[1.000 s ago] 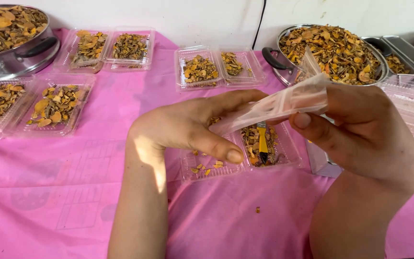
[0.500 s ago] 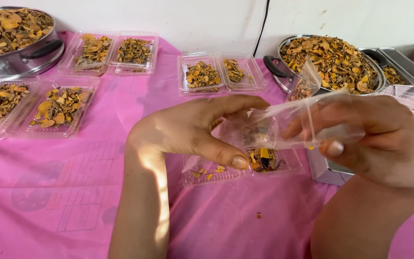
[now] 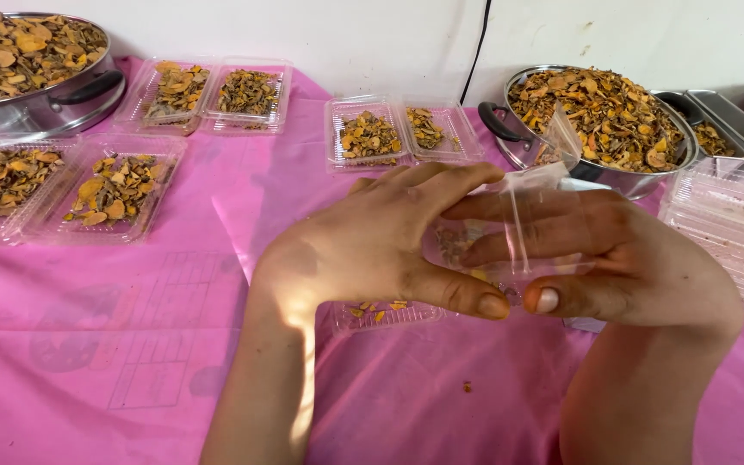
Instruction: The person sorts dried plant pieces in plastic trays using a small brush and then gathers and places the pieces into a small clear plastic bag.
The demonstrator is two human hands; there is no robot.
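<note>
My left hand (image 3: 372, 250) and my right hand (image 3: 622, 258) meet at the middle of the view, both gripping a small clear plastic bag (image 3: 518, 220). The thumbs nearly touch at the bag's lower edge, and the fingers of both hands spread over its sides. Under the hands lies an open clear plastic clamshell tray (image 3: 381, 314) with a few orange-yellow dried slices in it; most of the tray is hidden.
A pink cloth (image 3: 174, 344) covers the table. Clear trays of dried slices (image 3: 114, 189) (image 3: 368, 133) (image 3: 247, 90) lie at left and back. Metal pots heaped with slices stand at back left (image 3: 36, 82) and back right (image 3: 600, 120). Stacked clear trays (image 3: 734, 224) sit at right.
The bag has gone from a flat strip held up in my right hand to being held between both hands, lowered over the tray. My hands have closed together.
</note>
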